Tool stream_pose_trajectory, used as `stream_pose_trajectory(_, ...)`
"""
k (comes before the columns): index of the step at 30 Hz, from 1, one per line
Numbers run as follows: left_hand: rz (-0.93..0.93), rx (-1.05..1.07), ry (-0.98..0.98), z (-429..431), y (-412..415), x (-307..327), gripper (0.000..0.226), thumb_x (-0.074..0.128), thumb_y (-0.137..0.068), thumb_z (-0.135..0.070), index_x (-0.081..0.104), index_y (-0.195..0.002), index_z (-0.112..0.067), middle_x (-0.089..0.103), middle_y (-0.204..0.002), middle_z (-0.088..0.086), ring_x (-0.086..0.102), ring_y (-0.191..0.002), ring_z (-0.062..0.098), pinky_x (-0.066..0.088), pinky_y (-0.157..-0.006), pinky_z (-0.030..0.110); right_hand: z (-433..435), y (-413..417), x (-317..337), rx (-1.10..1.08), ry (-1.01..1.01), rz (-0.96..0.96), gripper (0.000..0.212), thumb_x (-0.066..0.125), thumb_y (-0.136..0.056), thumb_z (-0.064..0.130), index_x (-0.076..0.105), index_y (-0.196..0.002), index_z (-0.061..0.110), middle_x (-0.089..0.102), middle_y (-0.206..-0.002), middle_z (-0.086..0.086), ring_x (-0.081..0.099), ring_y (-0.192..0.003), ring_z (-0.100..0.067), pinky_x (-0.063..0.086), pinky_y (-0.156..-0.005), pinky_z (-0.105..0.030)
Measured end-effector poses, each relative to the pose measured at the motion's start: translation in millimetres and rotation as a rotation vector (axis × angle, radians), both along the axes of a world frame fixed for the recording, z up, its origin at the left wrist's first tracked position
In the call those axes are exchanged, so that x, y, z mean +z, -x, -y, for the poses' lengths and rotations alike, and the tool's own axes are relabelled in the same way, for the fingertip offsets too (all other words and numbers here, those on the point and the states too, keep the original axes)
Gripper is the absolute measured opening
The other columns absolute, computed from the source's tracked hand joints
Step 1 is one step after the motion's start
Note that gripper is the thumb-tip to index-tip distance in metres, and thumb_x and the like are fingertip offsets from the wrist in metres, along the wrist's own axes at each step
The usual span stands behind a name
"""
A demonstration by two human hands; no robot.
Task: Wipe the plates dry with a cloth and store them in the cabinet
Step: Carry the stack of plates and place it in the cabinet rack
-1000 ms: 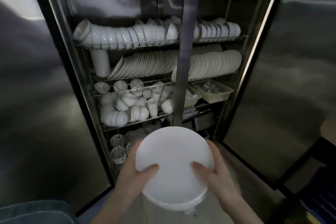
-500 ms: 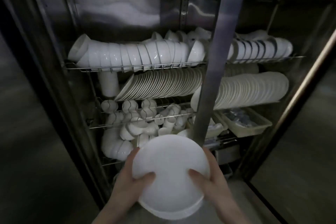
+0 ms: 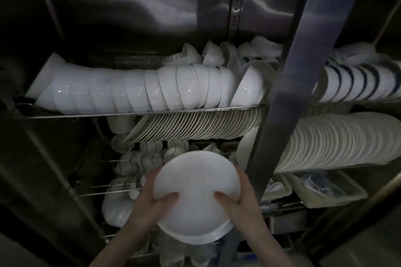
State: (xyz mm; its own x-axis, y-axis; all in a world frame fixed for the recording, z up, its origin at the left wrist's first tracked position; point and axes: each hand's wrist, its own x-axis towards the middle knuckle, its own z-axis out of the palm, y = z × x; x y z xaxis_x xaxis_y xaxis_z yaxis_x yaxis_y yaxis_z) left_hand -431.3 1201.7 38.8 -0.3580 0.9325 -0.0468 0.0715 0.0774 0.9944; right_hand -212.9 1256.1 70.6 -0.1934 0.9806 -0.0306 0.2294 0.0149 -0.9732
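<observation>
I hold a stack of white plates [image 3: 196, 182] in front of the open steel cabinet [image 3: 173, 6]. My left hand [image 3: 149, 204] grips the stack's left edge, thumb on the top plate. My right hand [image 3: 240, 199] grips the right edge the same way. Behind the stack, on the middle shelf, a row of white plates [image 3: 195, 125] stands on edge. A second, longer row of plates [image 3: 338, 138] leans to the right of the steel centre post [image 3: 288, 84]. No cloth is visible.
White bowls [image 3: 134, 89] lie nested on the upper wire shelf [image 3: 138, 112], with blue-rimmed bowls [image 3: 355, 82] at right. Small cups [image 3: 138, 162] fill the lower racks. A plastic tray [image 3: 325, 191] sits at lower right.
The view has closed in on the cabinet and its shelves now fill the frame. The plate stack has risen toward the middle shelf, still gripped by both hands.
</observation>
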Motion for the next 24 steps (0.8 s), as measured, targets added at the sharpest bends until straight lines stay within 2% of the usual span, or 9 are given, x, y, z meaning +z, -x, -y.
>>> stream_pose_trajectory(2,0.023,-0.029,-0.004,-28.2,5.1,-3.3,0.086,0.079,-0.051,-0.05,0.047,-0.131,-0.049,0.056,-0.121,-0.025,0.058,-0.106,0.002,0.053,-0.08,0.029,-23.9,8.0,-3.9,-0.013,-0.029,0.055,0.082,0.073,-0.081,0.023,0.025,-0.146,0.039,0.04,-0.139,0.007,0.044,-0.125,-0.023,0.044,-0.1,-0.049)
stream_pose_trajectory(6,-0.015,-0.069,0.004,-80.8,17.4,-11.6,0.083,0.083,-0.06,-0.042,0.044,-0.133,-0.04,0.052,-0.123,-0.016,0.055,-0.102,-0.002,0.049,-0.083,0.02,-62.6,24.0,-9.4,-0.086,-0.06,0.123,0.086,0.074,-0.079,0.024,0.024,-0.147,0.037,0.031,-0.15,0.001,0.045,-0.127,-0.024,0.044,-0.101,-0.045)
stream_pose_trajectory(8,-0.024,-0.101,0.012,-104.5,24.0,-19.6,0.099,0.075,-0.049,-0.053,0.043,-0.139,-0.03,0.054,-0.128,-0.011,0.056,-0.112,0.008,0.048,-0.094,0.029,-78.6,32.2,-10.3,-0.137,-0.068,0.171,0.087,0.074,-0.078,0.023,0.023,-0.146,0.041,0.032,-0.147,0.001,0.046,-0.124,-0.024,0.044,-0.101,-0.038)
stream_pose_trajectory(11,-0.018,-0.131,-0.005,-138.2,28.1,-35.5,0.095,0.074,-0.052,-0.05,0.042,-0.138,-0.026,0.055,-0.123,-0.016,0.056,-0.106,-0.005,0.046,-0.086,0.017,-99.4,41.4,-13.0,-0.202,-0.085,0.215,0.087,0.073,-0.077,0.02,0.023,-0.144,0.044,0.041,-0.132,-0.001,0.051,-0.116,-0.026,0.046,-0.091,-0.031)
stream_pose_trajectory(13,-0.053,-0.159,-0.019,-160.3,24.5,-45.4,0.076,0.08,-0.07,-0.027,0.042,-0.136,-0.023,0.052,-0.117,-0.022,0.054,-0.1,-0.017,0.044,-0.078,0.006,-110.9,43.1,-13.5,-0.245,-0.098,0.257,0.086,0.071,-0.076,0.019,0.023,-0.143,0.044,0.044,-0.129,-0.004,0.053,-0.109,-0.027,0.041,-0.082,-0.023)
stream_pose_trajectory(16,-0.029,-0.199,-0.009,-186.6,14.4,-60.6,0.063,0.067,-0.085,0.008,0.043,-0.136,-0.02,0.059,-0.118,-0.011,0.059,-0.111,0.01,0.049,-0.08,0.012,-124.8,41.6,-16.1,-0.316,-0.068,0.308,0.086,0.067,-0.078,0.023,0.017,-0.144,0.048,0.041,-0.124,-0.005,0.056,-0.103,-0.031,0.04,-0.076,-0.024)
stream_pose_trajectory(18,-0.01,-0.229,0.007,-195.6,3.5,-65.4,0.062,0.065,-0.088,0.005,0.042,-0.139,-0.02,0.061,-0.122,-0.005,0.06,-0.112,0.015,0.052,-0.087,0.024,-129.7,40.8,-16.1,-0.365,-0.06,0.36,0.087,0.065,-0.079,0.022,0.013,-0.145,0.047,0.037,-0.13,-0.007,0.057,-0.104,-0.034,0.046,-0.08,-0.03)
stream_pose_trajectory(21,0.007,-0.235,0.035,-203.1,-11.1,-68.9,0.061,0.065,-0.09,-0.001,0.039,-0.138,-0.029,0.059,-0.12,-0.01,0.059,-0.1,-0.005,0.046,-0.083,0.013,-134.8,43.9,-14.9,-0.405,-0.095,0.471,0.088,0.063,-0.081,0.019,0.01,-0.148,0.041,0.03,-0.138,-0.008,0.057,-0.107,-0.035,0.05,-0.086,-0.038)
stream_pose_trajectory(24,-0.017,-0.249,0.101,-209.5,-17.3,-68.9,0.057,0.067,-0.09,-0.021,0.04,-0.138,-0.036,0.058,-0.128,-0.002,0.058,-0.108,0.011,0.044,-0.085,0.02,-140.6,49.3,-14.4,-0.428,-0.103,0.544,0.087,0.062,-0.082,0.015,0.01,-0.15,0.033,0.024,-0.143,-0.012,0.055,-0.11,-0.04,0.048,-0.087,-0.039)
